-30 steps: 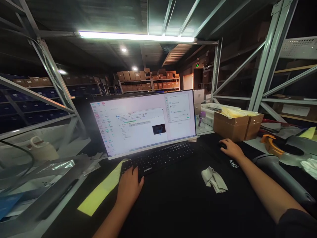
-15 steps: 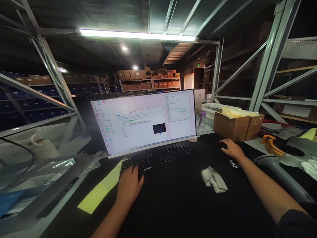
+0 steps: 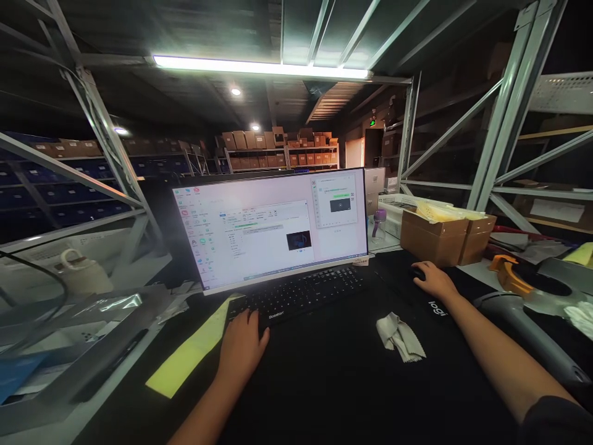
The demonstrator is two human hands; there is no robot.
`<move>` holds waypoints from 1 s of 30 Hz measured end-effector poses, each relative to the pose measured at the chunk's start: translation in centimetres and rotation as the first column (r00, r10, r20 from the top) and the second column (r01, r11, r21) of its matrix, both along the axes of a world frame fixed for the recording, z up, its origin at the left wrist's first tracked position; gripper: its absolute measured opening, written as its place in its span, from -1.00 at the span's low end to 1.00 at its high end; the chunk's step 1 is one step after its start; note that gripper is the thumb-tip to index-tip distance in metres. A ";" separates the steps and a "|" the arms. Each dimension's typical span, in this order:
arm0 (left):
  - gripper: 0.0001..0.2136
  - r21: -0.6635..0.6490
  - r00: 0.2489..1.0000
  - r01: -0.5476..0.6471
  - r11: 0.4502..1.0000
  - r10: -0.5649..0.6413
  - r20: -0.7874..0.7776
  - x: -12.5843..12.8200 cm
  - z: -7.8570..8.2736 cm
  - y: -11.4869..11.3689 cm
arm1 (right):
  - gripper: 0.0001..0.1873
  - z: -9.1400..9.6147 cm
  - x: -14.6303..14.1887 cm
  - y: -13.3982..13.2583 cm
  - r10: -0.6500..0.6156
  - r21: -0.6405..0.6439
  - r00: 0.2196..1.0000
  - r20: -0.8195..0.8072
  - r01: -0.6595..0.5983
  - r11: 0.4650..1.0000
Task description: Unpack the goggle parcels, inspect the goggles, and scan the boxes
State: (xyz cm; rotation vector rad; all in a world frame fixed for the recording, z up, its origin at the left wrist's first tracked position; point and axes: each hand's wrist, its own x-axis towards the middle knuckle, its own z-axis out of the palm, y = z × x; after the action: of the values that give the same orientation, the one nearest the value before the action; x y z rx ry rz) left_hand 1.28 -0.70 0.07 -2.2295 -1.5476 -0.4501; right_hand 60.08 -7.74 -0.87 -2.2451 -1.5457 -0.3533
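Note:
My left hand point(image 3: 241, 346) lies flat, fingers loosely out, at the near left corner of a black keyboard point(image 3: 303, 292). My right hand point(image 3: 433, 279) is cupped over a black mouse point(image 3: 417, 271) on a black desk mat point(image 3: 352, 371). A lit monitor point(image 3: 273, 225) stands behind the keyboard with several windows on it. A crumpled grey cloth point(image 3: 399, 335) lies on the mat between my two arms.
Open cardboard boxes point(image 3: 440, 235) stand right of the monitor, with a small purple-capped bottle point(image 3: 378, 224) beside them. A grey handheld scanner point(image 3: 523, 327) and an orange-edged tool point(image 3: 514, 278) lie at the right. A yellow strip point(image 3: 189, 355) lies left. Metal racking surrounds the desk.
A small dark picture has appeared in the window at the monitor's top right. Both hands stay where they were.

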 end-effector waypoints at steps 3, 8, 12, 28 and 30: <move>-0.56 0.000 1.000 0.002 1.000 -0.002 0.000 0.0 0.1 0.0 | -0.55 0.0 0.0 0.2 0.006 0.005 1.000 -0.005 -0.006 1.000; -0.57 0.002 1.000 0.007 1.000 -0.007 0.012 0.0 0.1 -0.1 | -0.56 0.0 0.0 0.4 0.009 0.008 1.000 -0.018 -0.009 1.000; -0.56 -0.001 0.999 0.017 1.000 -0.017 0.037 0.1 0.3 -0.2 | -0.53 -0.3 0.2 0.5 0.024 0.005 0.999 -0.022 -0.024 1.000; -0.64 0.019 0.701 0.354 0.935 -0.279 0.656 2.7 6.8 -6.5 | -0.46 -2.7 3.3 1.7 0.106 0.087 0.994 -0.025 -0.103 0.991; -0.65 0.052 0.408 0.555 0.830 -0.327 0.852 3.5 10.1 -11.1 | -0.47 -3.2 4.4 2.2 0.132 0.112 0.991 -0.027 -0.128 0.985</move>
State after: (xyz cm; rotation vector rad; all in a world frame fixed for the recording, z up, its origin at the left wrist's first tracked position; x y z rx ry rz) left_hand 4.80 -11.79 10.13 -2.8135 -1.3390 -1.8514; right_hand 64.45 -5.57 -4.05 -2.0447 -1.6048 -0.3514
